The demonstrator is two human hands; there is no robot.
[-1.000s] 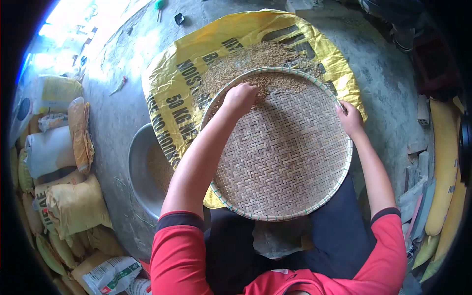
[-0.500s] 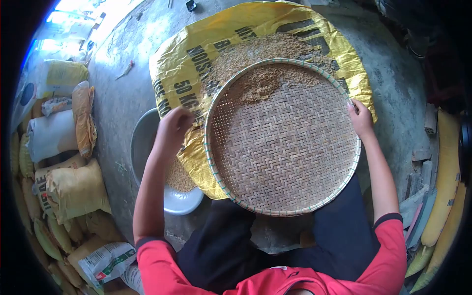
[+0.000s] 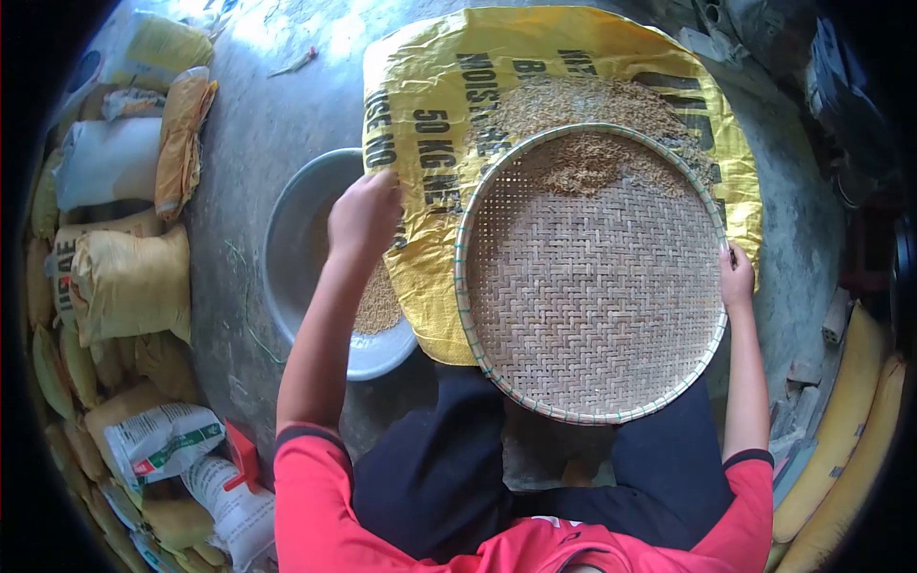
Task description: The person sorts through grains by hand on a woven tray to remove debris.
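A round woven tray [image 3: 592, 286] rests over my lap and the near part of a yellow sack [image 3: 430, 315]. My right hand [image 3: 736, 275] grips its right rim. Grain [image 3: 583, 164] lies in a heap at the tray's far side. To the left, my left hand [image 3: 366, 215] is raised with its fingers curled, apart from the tray, over the edge between the sack and a grey basin [image 3: 287, 248]. Whatever its fingers hold, if anything, is hidden. More grain [image 3: 377, 304] is in the basin, partly behind my left forearm.
Loose grain [image 3: 544, 103] is spread on the sack beyond the tray. Filled bags [image 3: 134, 286] are stacked along the left side. Long yellow sacks [image 3: 836, 430] and grey blocks [image 3: 836, 317] stand at the right. A red object [image 3: 244, 456] lies among the lower left bags.
The view has shifted, so the tray and sack appear further right. My left hand appears slightly higher and further from the tray's rim. My right hand still grips the rim.
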